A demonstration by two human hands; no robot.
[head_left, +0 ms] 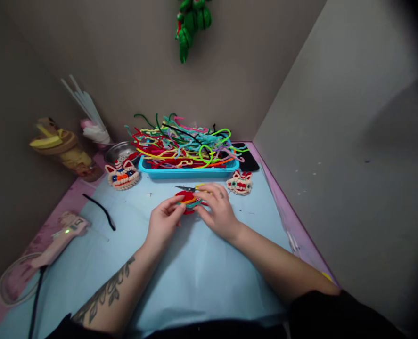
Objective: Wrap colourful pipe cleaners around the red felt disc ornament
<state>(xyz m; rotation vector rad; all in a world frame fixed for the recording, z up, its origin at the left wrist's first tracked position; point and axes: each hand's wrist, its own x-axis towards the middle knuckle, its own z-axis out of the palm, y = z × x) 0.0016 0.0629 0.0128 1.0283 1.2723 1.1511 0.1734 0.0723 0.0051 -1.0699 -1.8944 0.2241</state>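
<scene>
My left hand point(164, 218) pinches the left side of a small red pipe-cleaner piece point(186, 203) with green and orange strands, low over the light blue table cover point(194, 268). My right hand point(216, 207) is curled over the piece's right side, fingers closed on it. Small scissors point(187, 188) with yellow handles lie just behind the hands, partly hidden by my right fingers.
A blue tray point(189, 169) heaped with several coloured pipe cleaners stands behind. Two finished cat-like faces point(122, 175) point(240, 182) flank it. A pink glue gun point(62, 235) and a black pipe cleaner point(101, 211) lie at left. A black phone point(248, 160) sits back right.
</scene>
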